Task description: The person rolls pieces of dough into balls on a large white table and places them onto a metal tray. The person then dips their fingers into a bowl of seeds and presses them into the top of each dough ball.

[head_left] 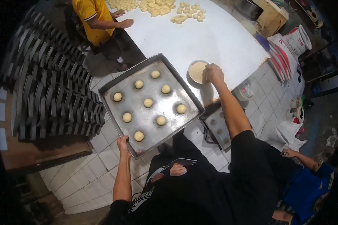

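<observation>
Your left hand [123, 146] grips the near-left edge of the square metal tray [154, 92]; with that one-sided hold, a wrist twist could tip it and roll the dough balls [148, 103] together. You can't count on support where it overlaps the counter [229, 48]: contact isn't clear. Beside it, the bowl [189, 71] of tan crumbs [197, 71] could spill if bumped by the tray or your right hand [215, 75], whose fingers curl at its rim, their grip unclear.
</observation>
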The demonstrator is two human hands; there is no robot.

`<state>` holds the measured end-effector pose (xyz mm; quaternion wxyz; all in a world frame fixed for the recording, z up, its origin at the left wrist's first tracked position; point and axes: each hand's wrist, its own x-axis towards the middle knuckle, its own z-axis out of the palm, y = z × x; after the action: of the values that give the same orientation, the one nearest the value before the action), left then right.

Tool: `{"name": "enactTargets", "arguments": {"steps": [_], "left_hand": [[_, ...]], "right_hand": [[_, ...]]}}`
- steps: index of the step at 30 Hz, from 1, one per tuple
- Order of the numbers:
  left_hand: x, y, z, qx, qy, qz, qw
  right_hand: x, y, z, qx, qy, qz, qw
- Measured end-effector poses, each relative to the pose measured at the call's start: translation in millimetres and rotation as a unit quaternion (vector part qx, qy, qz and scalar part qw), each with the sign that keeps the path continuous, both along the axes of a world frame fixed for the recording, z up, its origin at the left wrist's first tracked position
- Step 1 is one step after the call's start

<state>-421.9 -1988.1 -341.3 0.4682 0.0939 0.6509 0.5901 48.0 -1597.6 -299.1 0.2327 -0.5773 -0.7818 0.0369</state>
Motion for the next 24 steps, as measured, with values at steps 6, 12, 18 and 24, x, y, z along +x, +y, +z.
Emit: {"name": "enactTargets", "arguments": {"steps": [6, 12, 18, 24], "left_hand": [[3, 12, 12, -0.030, -0.009, 0.020, 0.999], [-9, 27, 21, -0.055, 0.013, -0.006, 0.998], [-19, 34, -6, 0.016, -0.062, -0.032, 0.997], [-26, 36, -15, 0.023, -0.065, -0.049, 0.996]], "right_hand": [[-3, 6, -28, -0.091, -0.016, 0.008, 0.996], [-44, -13, 14, -0.143, 0.125, -0.048, 0.981], [-171, -49, -22, -0.116, 0.079, 0.149, 0.979], [-185, -44, -58, -0.133, 0.001, 0.146, 0.980]]}}
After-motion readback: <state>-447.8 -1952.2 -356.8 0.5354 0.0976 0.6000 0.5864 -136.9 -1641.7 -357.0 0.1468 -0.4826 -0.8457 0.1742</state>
